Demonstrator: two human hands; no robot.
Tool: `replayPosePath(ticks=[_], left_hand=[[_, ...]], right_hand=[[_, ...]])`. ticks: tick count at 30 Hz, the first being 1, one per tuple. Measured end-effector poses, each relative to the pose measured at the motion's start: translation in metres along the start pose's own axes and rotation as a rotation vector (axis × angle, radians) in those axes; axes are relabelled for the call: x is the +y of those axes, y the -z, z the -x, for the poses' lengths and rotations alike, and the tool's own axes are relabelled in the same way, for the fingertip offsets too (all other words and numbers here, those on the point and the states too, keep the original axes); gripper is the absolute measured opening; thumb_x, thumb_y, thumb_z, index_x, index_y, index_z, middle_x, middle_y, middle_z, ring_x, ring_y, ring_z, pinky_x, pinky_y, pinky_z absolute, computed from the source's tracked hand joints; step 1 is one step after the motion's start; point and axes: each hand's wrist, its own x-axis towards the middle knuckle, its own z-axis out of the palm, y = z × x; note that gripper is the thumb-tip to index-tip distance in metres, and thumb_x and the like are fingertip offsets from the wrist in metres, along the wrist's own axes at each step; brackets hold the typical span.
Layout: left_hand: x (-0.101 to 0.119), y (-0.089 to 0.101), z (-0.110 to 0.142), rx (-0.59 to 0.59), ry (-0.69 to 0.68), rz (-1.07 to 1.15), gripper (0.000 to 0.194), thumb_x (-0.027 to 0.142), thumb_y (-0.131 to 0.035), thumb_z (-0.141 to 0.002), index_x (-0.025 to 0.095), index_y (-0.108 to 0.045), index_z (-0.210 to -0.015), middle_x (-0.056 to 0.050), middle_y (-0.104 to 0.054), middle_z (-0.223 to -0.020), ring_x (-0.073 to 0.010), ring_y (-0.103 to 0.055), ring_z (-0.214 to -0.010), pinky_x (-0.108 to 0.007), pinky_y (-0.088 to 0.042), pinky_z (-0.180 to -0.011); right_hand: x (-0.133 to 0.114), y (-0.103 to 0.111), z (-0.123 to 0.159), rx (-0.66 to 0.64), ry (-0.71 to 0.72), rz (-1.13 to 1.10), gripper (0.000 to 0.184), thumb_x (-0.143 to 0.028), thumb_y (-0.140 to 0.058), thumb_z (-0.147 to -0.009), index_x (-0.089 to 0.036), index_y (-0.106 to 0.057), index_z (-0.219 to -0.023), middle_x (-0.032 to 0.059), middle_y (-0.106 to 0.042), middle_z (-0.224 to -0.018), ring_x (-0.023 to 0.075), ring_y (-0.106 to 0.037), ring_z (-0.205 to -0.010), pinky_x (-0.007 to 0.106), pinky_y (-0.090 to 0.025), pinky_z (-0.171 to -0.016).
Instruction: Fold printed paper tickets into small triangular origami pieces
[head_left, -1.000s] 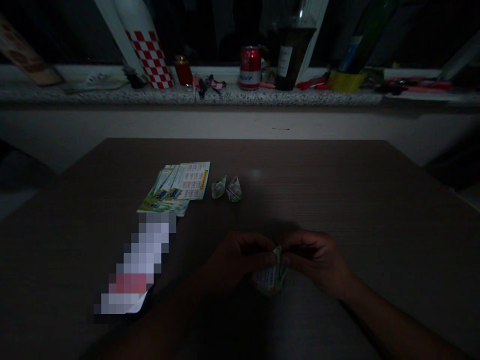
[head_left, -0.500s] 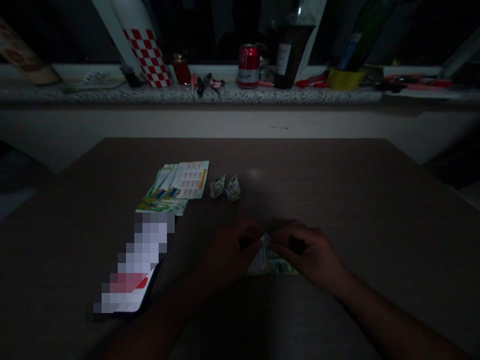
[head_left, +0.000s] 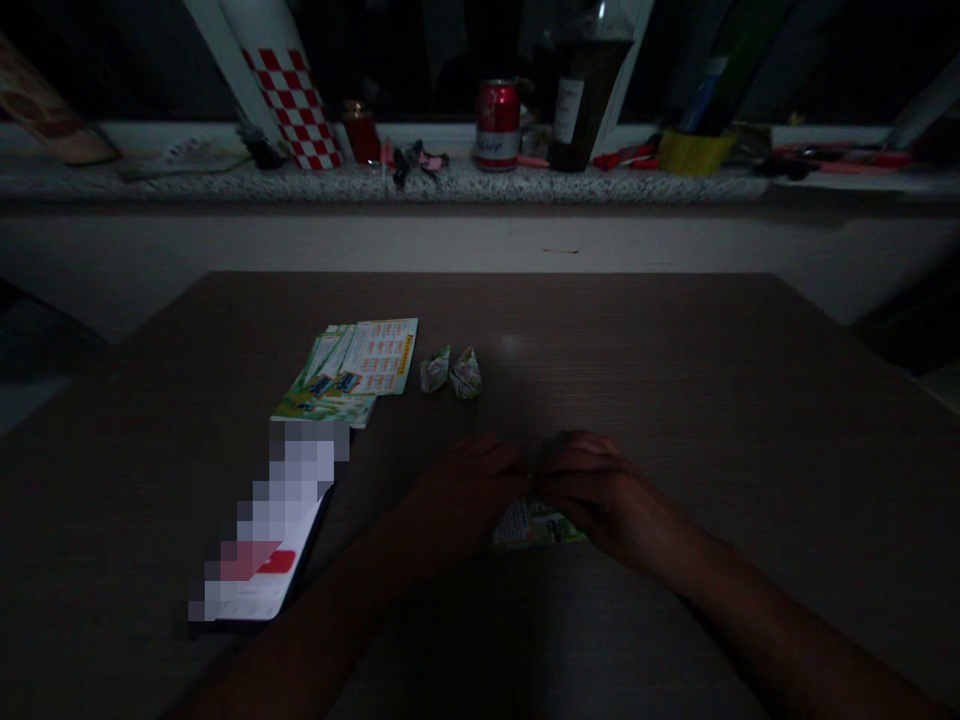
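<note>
Low in the middle of the dim head view, a printed green-and-white sheet of paper (head_left: 536, 526) lies on the table under both hands. My left hand (head_left: 476, 490) is closed at the paper's left upper part, its fingertips pressed together on it. From the right, my right hand (head_left: 596, 490) pinches the paper's upper edge with curled fingers. The fingertips of both hands almost meet there, and they hide the top of the sheet. Two small folded paper pieces (head_left: 435, 371) stand side by side on the table beyond my left hand.
Left of the folded pieces lies a fanned stack of printed leaflets (head_left: 352, 370). A lit phone (head_left: 281, 560) rests near my left forearm. Along the windowsill (head_left: 465, 187) at the back stand a red can (head_left: 498, 125), a dark bottle (head_left: 581, 105) and a red-checked bottle (head_left: 296, 105).
Both hands have rolled over the paper's top, their fingers curling lower. The peak of paper that showed between the fingertips is now covered. The view has shifted very slightly.
</note>
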Motion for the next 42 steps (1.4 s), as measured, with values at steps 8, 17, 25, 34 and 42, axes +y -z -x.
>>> replayPosePath(ticks=[8,17,25,34,42], left_hand=[[0.003,0.010,0.007,-0.050,0.002,0.045,0.021,0.010,-0.062,-0.081,0.022,-0.065,-0.097,0.002,-0.064,-0.104,-0.0187,-0.054,-0.100,-0.035,-0.032,-0.090],[0.001,0.014,0.009,-0.067,0.047,0.145,0.020,0.028,-0.071,-0.075,0.023,-0.066,-0.094,0.000,-0.064,-0.107,-0.0222,-0.054,-0.104,-0.038,-0.031,-0.095],[-0.005,0.016,0.014,-0.073,0.041,0.191,0.017,0.026,-0.066,-0.079,0.024,-0.066,-0.096,-0.001,-0.063,-0.111,-0.0222,-0.053,-0.107,-0.039,-0.030,-0.099],[0.001,0.012,0.012,-0.045,0.076,0.180,0.015,0.018,-0.055,-0.085,0.022,-0.063,-0.097,-0.002,-0.063,-0.106,-0.0198,-0.054,-0.103,-0.038,-0.033,-0.098],[0.007,0.002,0.004,-0.025,0.116,0.105,0.014,0.019,-0.049,-0.091,0.018,-0.063,-0.093,-0.005,-0.062,-0.099,-0.0206,-0.054,-0.097,-0.035,-0.040,-0.086]], right_hand=[[-0.011,0.015,0.001,-0.135,-0.064,-0.061,0.022,-0.008,-0.067,-0.079,-0.023,-0.070,-0.094,0.0010,-0.070,-0.096,0.0193,-0.059,-0.096,0.038,-0.039,-0.093],[-0.008,0.018,0.002,-0.156,-0.056,-0.064,0.023,-0.019,-0.077,-0.072,-0.025,-0.072,-0.094,0.0014,-0.071,-0.098,0.0218,-0.059,-0.099,0.040,-0.039,-0.093],[-0.010,0.017,0.001,-0.160,-0.075,-0.074,0.020,-0.021,-0.077,-0.073,-0.024,-0.071,-0.092,0.0000,-0.070,-0.099,0.0199,-0.058,-0.100,0.039,-0.038,-0.096],[-0.014,0.015,0.001,-0.151,-0.084,-0.040,0.012,-0.013,-0.064,-0.083,-0.022,-0.068,-0.089,-0.0004,-0.069,-0.095,0.0178,-0.057,-0.097,0.037,-0.037,-0.095],[-0.010,0.006,0.001,-0.086,-0.099,-0.015,0.006,-0.017,-0.065,-0.084,-0.022,-0.067,-0.086,-0.0005,-0.070,-0.092,0.0180,-0.059,-0.094,0.038,-0.037,-0.094]])
